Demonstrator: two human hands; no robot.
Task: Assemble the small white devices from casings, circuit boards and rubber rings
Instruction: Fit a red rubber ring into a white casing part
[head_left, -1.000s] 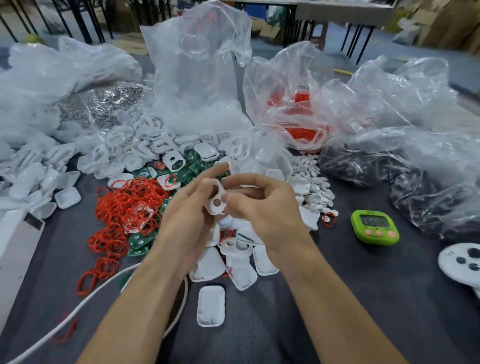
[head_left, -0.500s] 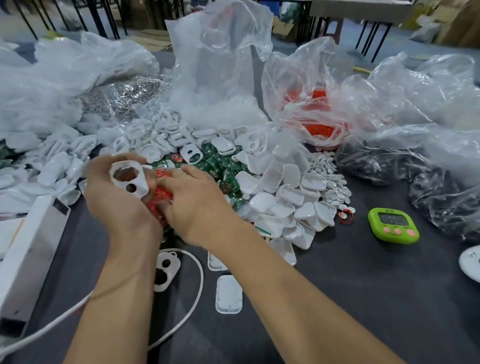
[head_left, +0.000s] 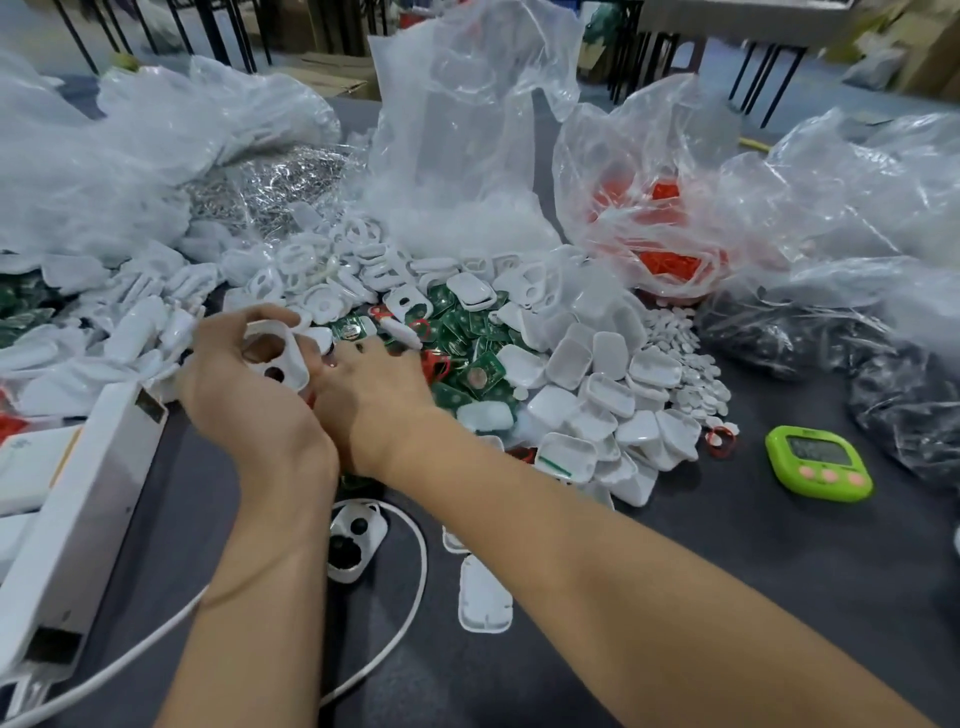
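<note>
Our left hand (head_left: 234, 395) is gripping a casing (head_left: 275, 358); our right hand (head_left: 374, 395), hold unclear, is probing at three o'clock: lift one rubber ring (head_left: 435, 365) only.

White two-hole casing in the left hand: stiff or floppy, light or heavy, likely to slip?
Probably stiff: the casing shows no bend while gripped by the left hand. Likely light, being a thin shell with two openings. Its smooth plastic might slip under a loose pinch.

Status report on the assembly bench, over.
Left hand gripping two-hole white casing. Right hand down on circuit boards and red rings, pickup unclear. White cable loops below the wrists, not in the way.
</note>
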